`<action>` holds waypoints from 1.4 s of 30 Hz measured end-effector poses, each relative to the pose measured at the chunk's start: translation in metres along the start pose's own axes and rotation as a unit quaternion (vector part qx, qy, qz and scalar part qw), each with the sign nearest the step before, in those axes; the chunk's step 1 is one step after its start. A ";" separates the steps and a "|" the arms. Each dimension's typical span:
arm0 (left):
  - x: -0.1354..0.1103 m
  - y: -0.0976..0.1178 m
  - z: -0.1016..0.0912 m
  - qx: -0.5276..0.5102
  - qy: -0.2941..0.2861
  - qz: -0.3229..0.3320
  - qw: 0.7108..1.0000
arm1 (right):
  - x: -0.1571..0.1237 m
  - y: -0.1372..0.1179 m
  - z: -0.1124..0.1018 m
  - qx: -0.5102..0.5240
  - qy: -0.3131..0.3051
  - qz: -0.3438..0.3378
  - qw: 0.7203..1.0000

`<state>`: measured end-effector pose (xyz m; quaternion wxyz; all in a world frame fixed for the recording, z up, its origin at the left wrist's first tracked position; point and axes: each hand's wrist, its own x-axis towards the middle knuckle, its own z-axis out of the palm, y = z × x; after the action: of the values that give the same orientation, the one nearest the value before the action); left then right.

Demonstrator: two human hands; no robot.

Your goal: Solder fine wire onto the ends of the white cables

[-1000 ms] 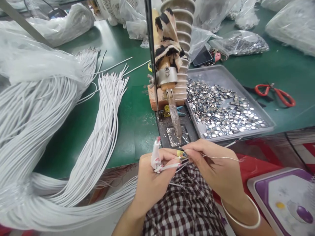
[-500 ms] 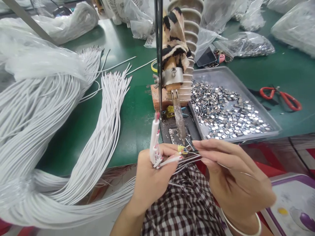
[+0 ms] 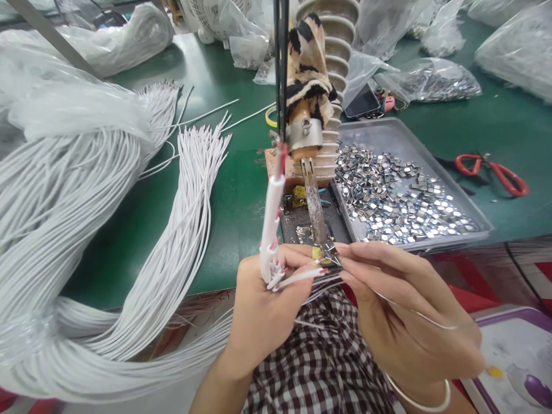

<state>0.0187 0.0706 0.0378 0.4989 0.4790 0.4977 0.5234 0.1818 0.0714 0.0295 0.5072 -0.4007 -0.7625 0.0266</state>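
Observation:
My left hand [image 3: 263,305] is closed round a small bunch of white cables [image 3: 271,230] that stand up from the fist, red cores showing at their ends. Its thumb and forefinger pinch one cable end by the soldering iron tip [image 3: 319,221]. My right hand [image 3: 397,305] pinches a thin solder wire [image 3: 414,313] against a small metal piece [image 3: 331,259] at that same spot. The iron hangs tilted from a ribbed stand [image 3: 330,86] over a dark solder-spattered plate [image 3: 304,233].
A grey tray [image 3: 388,129] holds several shiny metal clips [image 3: 397,195]. Large bundles of white cable [image 3: 86,230] cover the green table [image 3: 233,190] at left. Red-handled scissors [image 3: 495,169], a phone [image 3: 362,102] and plastic bags [image 3: 431,80] lie behind. A purple-rimmed tray [image 3: 509,356] sits lower right.
The cable bunch in my left hand has risen higher. My right hand has drawn in toward the iron tip, and the solder wire now loops over its back.

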 end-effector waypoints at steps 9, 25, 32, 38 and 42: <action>0.004 0.002 -0.003 0.007 0.012 -0.068 0.998 | -0.004 0.002 0.004 0.022 0.019 0.021 0.999; 0.007 -0.001 -0.006 -0.017 -0.001 -0.135 0.991 | 0.001 0.004 0.010 0.042 0.033 0.043 0.998; 0.004 -0.006 -0.005 0.024 -0.007 -0.094 0.995 | -0.007 0.007 0.013 0.071 0.045 0.069 0.994; 0.009 -0.005 -0.004 -0.014 -0.012 -0.114 0.993 | -0.006 0.007 0.017 0.052 0.073 0.051 0.995; 0.012 -0.002 -0.002 -0.051 -0.005 -0.106 0.993 | -0.005 0.007 0.019 0.071 0.071 0.046 0.994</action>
<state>0.0166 0.0821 0.0362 0.5781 0.3997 0.5157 0.4900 0.1715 0.0800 0.0130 0.5854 -0.3989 -0.7018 0.0755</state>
